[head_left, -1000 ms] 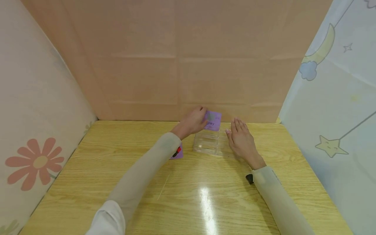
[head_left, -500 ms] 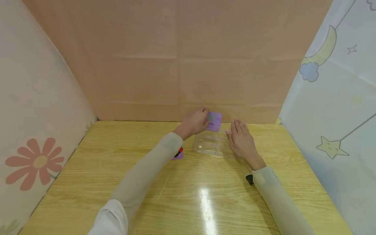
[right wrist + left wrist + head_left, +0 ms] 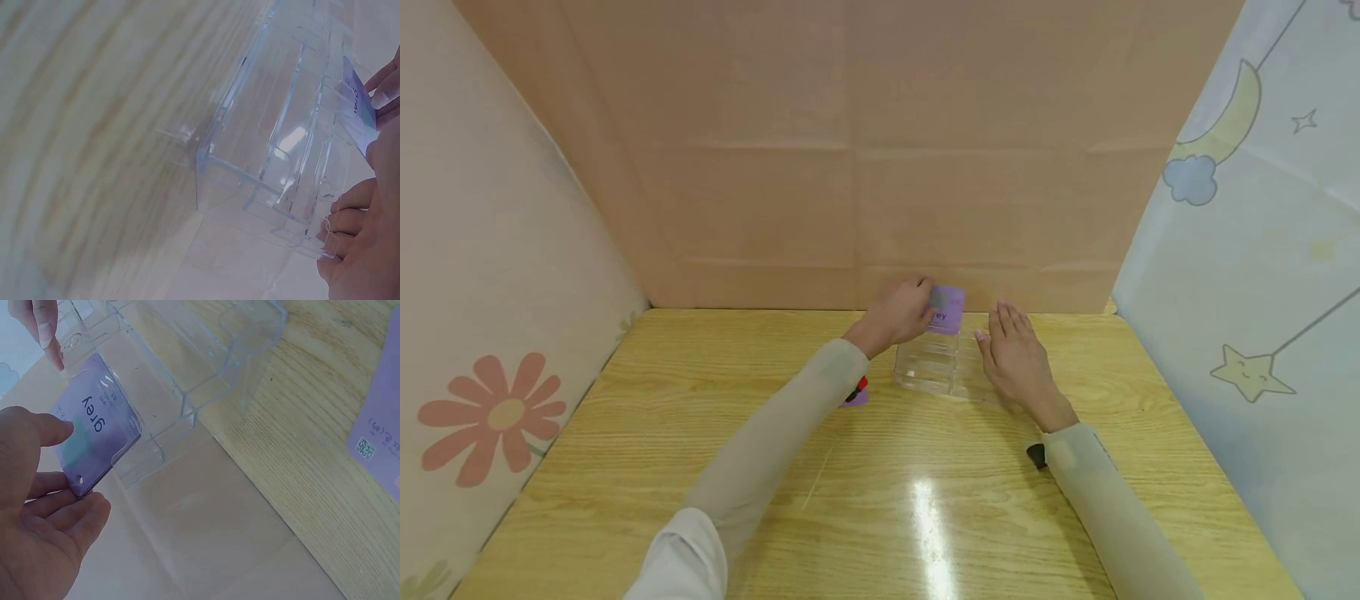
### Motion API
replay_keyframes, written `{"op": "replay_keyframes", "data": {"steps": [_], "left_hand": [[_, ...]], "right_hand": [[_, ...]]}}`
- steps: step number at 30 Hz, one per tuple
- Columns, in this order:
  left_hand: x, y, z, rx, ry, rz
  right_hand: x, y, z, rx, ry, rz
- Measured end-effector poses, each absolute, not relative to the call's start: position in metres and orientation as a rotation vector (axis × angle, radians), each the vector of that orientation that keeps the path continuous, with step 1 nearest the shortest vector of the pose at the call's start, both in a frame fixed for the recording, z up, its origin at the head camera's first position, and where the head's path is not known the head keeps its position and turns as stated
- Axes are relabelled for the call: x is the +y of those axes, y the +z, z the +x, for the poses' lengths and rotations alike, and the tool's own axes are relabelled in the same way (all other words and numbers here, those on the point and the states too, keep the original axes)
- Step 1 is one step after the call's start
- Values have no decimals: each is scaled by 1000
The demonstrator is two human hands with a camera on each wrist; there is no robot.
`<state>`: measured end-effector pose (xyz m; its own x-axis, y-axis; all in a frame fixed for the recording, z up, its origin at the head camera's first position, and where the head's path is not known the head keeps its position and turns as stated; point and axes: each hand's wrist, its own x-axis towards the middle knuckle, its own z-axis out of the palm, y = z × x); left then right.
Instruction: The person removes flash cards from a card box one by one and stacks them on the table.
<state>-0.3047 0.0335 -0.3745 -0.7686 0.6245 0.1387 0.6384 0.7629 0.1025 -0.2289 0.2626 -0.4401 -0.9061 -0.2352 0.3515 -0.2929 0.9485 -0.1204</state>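
Observation:
My left hand [image 3: 895, 315] pinches a purple card [image 3: 949, 307] printed "grey", thumb on its front and fingers behind. In the left wrist view, the card [image 3: 94, 428] leans with its lower edge inside the rear slot of a clear plastic organizer [image 3: 181, 394]. The organizer [image 3: 927, 367] has several stepped compartments and stands on the table near the back wall. My right hand [image 3: 1018, 358] lies along its right side with straight fingers. The right wrist view shows those fingers [image 3: 350, 219] against the organizer's end.
Another purple card [image 3: 855, 400] lies on the wooden table [image 3: 880, 517], partly under the left forearm. Small dark pieces [image 3: 1037, 456] show beside the right cuff. A brown paper wall [image 3: 850, 167] stands behind the organizer, with patterned panels at left and right.
My left hand and the grey card shifted very slightly to the right early on and have since stayed nearly still. The right hand and organizer stay in place.

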Motion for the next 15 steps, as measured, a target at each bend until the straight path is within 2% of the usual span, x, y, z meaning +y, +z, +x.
{"op": "replay_keyframes", "data": {"steps": [15], "left_hand": [[30,-380,-305,-2821,-215,-1041]], "right_hand": [[261,-439,-228,-2784,256,386]]}}
